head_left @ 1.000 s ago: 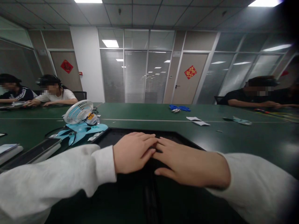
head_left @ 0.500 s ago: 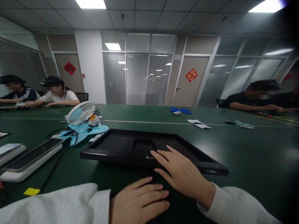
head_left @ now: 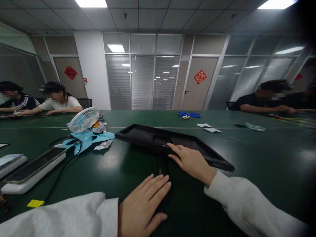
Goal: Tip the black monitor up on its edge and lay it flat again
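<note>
- On a smooth, dark green tabletop point(head_left: 116, 182), we see a broad, black, rectangular, plastic-looking panel point(head_left: 144, 139) with a raised rim around a recessed face, tilted and set askew; a dark, narrow support point(head_left: 162, 167) shows under its near edge.
- Our bare right hand point(head_left: 191, 162) lies palm down at the panel's near rim, fingers extended and fingertips on the edge, not closed around it.
- Our bare left hand point(head_left: 145, 204) is spread flat, grasping nothing visible, nearer us than the panel; whether its fingertips touch the dark support, we cannot tell.
- We judge the panel stiff, moderately heavy and liable to swing; its smooth plastic may slip, and its recessed face may scratch or crack. We would grip both short side rims, keeping off the centre.
- Beyond the panel's left end, we find a round, white, slatted fan point(head_left: 83, 121), glossy light-blue plastic blades point(head_left: 85, 141) and a thin, crumpled, silvery wrapper point(head_left: 103, 144).
</note>
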